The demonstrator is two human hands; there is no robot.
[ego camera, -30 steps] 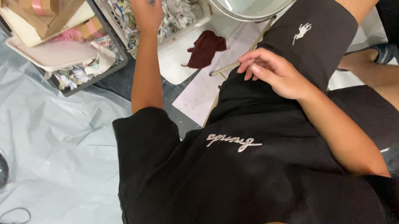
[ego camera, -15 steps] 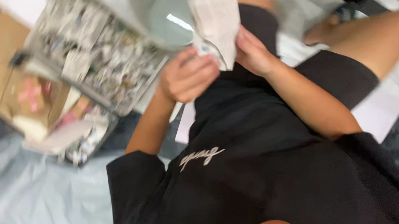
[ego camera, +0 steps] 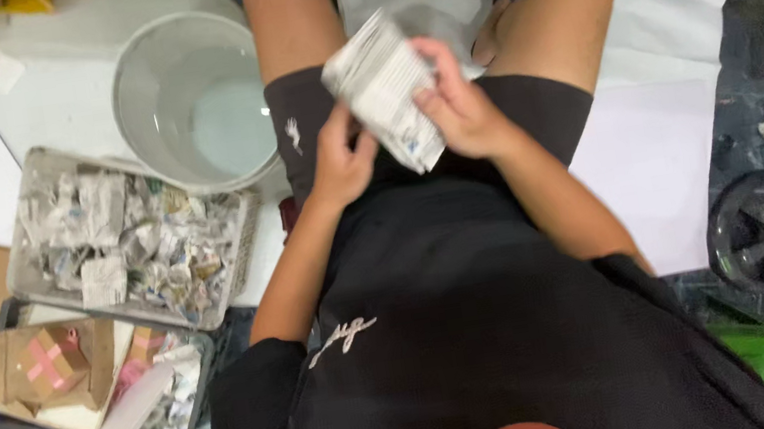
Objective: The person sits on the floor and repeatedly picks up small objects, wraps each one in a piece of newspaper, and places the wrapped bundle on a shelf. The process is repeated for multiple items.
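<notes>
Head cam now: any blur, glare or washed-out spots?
Head view: mostly sharp; both hands, left and right, and the folded paper in their grip read clearly. White sheets on the floor are bright, near blown out. Soft sheen inside the bucket. Right-hand floor around the dark wheel is dim. Edges bend slightly from the wide lens.

Bright, even indoor light, soft shadows, slight motion blur.
</notes>
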